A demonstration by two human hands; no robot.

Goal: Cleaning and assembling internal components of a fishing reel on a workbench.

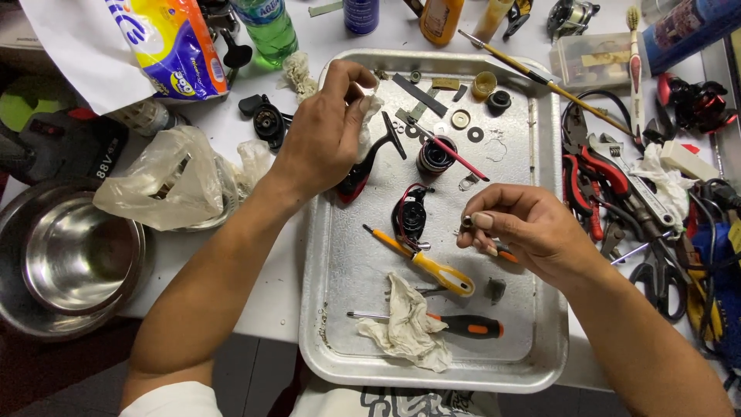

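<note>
My left hand point(324, 131) reaches over the upper left of the metal tray point(548, 232), fingers pinched on a white rag point(369, 123) beside a black and red reel handle point(363, 174). My right hand point(525, 228) hovers over the tray's middle right and pinches a small metal part point(466, 222) between thumb and fingers. A black reel body point(409, 216) with red trim lies just left of it. A yellow-handled screwdriver point(432, 266) and a black and orange screwdriver point(455, 324) lie below. A dark spool point(434, 157) stands near the tray's centre top.
A crumpled rag point(405, 324) lies at the tray's front. Washers and small parts are scattered at the tray's top. Red pliers point(590, 181), scissors and other tools crowd the right. A steel bowl point(73, 259), a plastic bag point(166, 181) and bottles point(270, 27) sit left and behind.
</note>
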